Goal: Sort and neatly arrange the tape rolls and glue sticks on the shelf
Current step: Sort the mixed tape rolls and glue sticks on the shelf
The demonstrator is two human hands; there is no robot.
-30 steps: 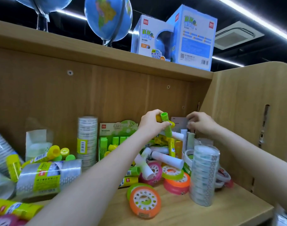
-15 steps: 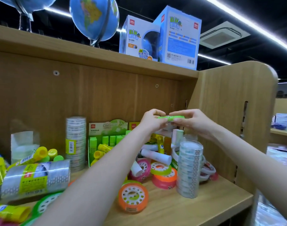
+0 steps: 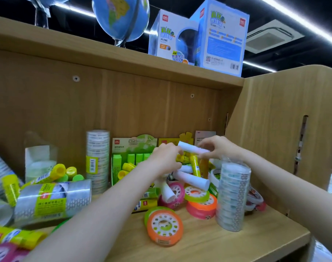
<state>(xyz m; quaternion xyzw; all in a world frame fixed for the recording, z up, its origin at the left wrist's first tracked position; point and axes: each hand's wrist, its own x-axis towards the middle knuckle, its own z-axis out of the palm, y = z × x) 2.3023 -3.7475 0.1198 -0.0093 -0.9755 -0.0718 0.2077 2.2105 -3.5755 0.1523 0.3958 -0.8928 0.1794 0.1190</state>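
Note:
My left hand and my right hand together hold a white glue stick level above a jumbled pile at the back right of the shelf. Under them lie yellow glue sticks, another white stick and coloured tape rolls, among them an orange roll in front. A clear wrapped stack of tape rolls stands just below my right wrist. A second upright stack stands at the back left.
A green pack of glue sticks leans on the back panel. A wrapped tape stack lies on its side at the left among more yellow glue sticks. The shelf's side wall rises at the right. Globes and globe boxes stand on top.
Half a second ago both hands held a green stick between them; now they hold a white glue stick, slightly lower and nearer the pile.

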